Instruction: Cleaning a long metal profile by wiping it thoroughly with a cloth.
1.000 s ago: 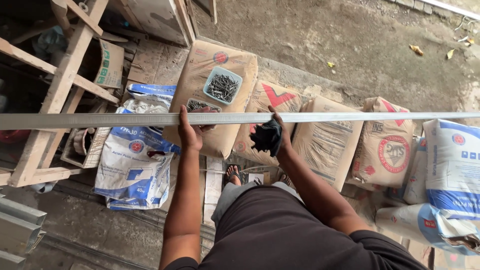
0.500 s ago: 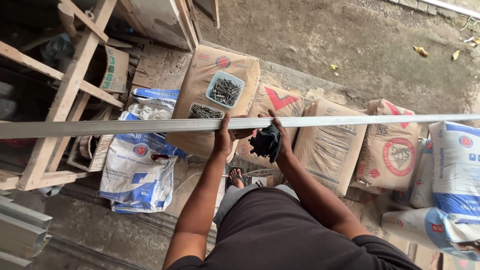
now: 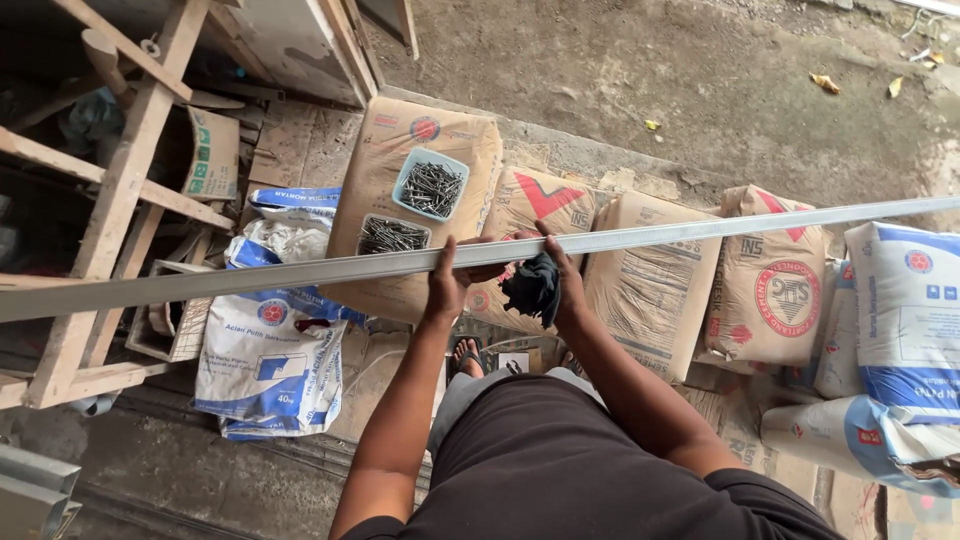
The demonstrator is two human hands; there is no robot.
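A long grey metal bar (image 3: 250, 279) runs across the whole view, from the left edge up to the right edge. My left hand (image 3: 447, 279) grips it from below near the middle. Just to the right, my right hand (image 3: 563, 283) holds the bar as well, with a dark cloth (image 3: 533, 288) bunched in the palm against the metal. Both arms reach forward from my dark shirt (image 3: 560, 460). My sandalled foot (image 3: 466, 355) shows below the bar.
Brown cement sacks (image 3: 650, 290) and white-and-blue sacks (image 3: 270, 370) lie on the ground under the bar. Two small trays of dark nails (image 3: 431, 186) sit on one brown sack. A wooden frame (image 3: 110, 200) stands at the left; a metal profile (image 3: 30, 490) lies bottom left.
My left hand has slid right along the bar, from well left of the cloth to close beside my right hand. The bar has tilted slightly, right end up.
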